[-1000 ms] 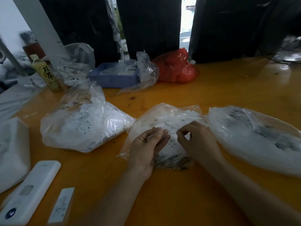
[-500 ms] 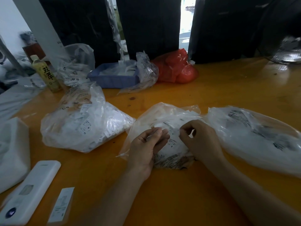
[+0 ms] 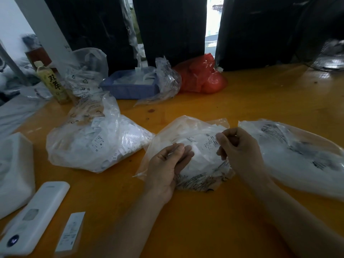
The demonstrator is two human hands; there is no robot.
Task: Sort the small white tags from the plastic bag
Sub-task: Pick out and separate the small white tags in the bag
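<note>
**Both hands at a clear bag of white tags on an orange table**

Your two bare hands meet at the lower centre of the frame, over a clear plastic bag [image 3: 188, 131] that lies on an orange table [image 3: 260, 94]. The bag is packed with small white tags [image 3: 202, 155], some showing fine black print.

Your left hand [image 3: 167, 166] rests on the bag's near left part, palm turned up and inward, fingers loosely bent with a small pale scrap lying against them; you cannot tell from this view whether it grips the scrap. Your right hand [image 3: 240, 151] sits just right of it, thumb and fingers curled together and pinching the bag's film or a tag near its upper right corner; which of the two is unclear.

At the left centre lies a second clear bag of tags [image 3: 89, 144], well apart from your hands. At the right edge a third clear bag [image 3: 297, 155] lies just beside your right hand.

Along the far edge of the table, in the upper half of the frame, stand a yellow-green drink bottle [image 3: 53, 84] at left, a blue tray [image 3: 130, 88] with crumpled plastic in it, and a red plastic bag [image 3: 202, 77] to the tray's right.

In the lower left corner lie a white remote control [image 3: 31, 220], a narrow white printed label [image 3: 71, 231] beside it, and a white box-like object [image 3: 14, 172] at the frame's edge.
</note>
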